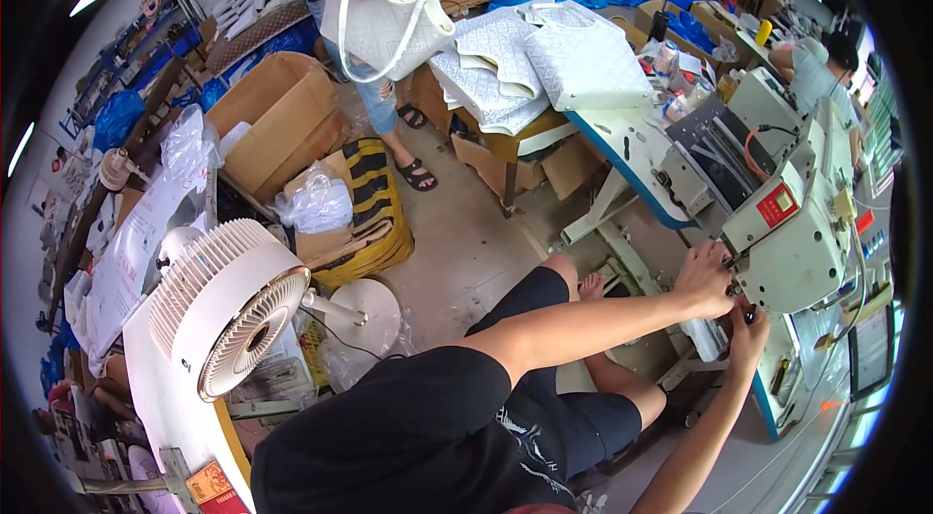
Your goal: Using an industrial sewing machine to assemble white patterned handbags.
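Note:
At the right stands an off-white industrial sewing machine [792,257] on a blue-edged table. My left hand [707,281] is at the needle end of its head, fingers bent closed around a spot by small dark metal parts; what they pinch is hidden. Just below it, my right hand [746,337] has its fingers closed on a small black piece [749,316] close under the machine head. The kind of that piece is too small to tell. The two hands are close together.
Patterned white handbags [588,62] lie at the table's far end, beside stacked bag panels [481,72]. Beyond, another person holds a white handbag [384,23]. A white fan [228,305] and cardboard boxes [277,125] stand to my left. Another worker [821,67] sits far right.

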Demonstrator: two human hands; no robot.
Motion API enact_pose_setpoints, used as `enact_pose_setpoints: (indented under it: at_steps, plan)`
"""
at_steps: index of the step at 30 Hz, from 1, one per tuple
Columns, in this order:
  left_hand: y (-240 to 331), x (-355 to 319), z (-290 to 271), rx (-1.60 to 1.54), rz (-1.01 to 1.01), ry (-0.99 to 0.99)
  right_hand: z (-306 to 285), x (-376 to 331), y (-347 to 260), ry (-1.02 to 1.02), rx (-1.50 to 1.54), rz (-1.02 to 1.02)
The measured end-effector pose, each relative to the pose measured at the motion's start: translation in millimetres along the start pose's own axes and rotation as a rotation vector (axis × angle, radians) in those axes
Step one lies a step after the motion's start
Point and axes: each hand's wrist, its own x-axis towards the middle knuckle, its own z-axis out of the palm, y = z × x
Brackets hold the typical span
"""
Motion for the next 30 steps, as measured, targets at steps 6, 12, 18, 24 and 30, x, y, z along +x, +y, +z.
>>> enact_pose_setpoints:
  at_steps: [6, 12, 18, 24, 30]
  plan:
    - [-3.6, 6.1, -4.8, 0.014, -0.043, 0.0, 3.9, 3.4, -2.2, 0.015, -0.047, -0.023]
    - [-3.1, 3.0, 0.0, -0.022, -0.018, 0.016, -6.6, 3.2, -0.9, -0.039, -0.128, 0.012]
    - [-9.6, 7.7, 20.5, -0.13, -0.055, 0.06, -17.3, 7.2, 26.7, -0.057, -0.066, 0.057]
    - [-10.9, 9.7, 17.6, -0.211, -0.033, 0.157, -15.0, 12.4, 28.4, -0.066, -0.028, 0.007]
    - [-96.5, -41.2, -54.2, -0.283, 0.16, 0.369, -32.6, -11.3, -1.3, 0.007, -0.033, 0.071]
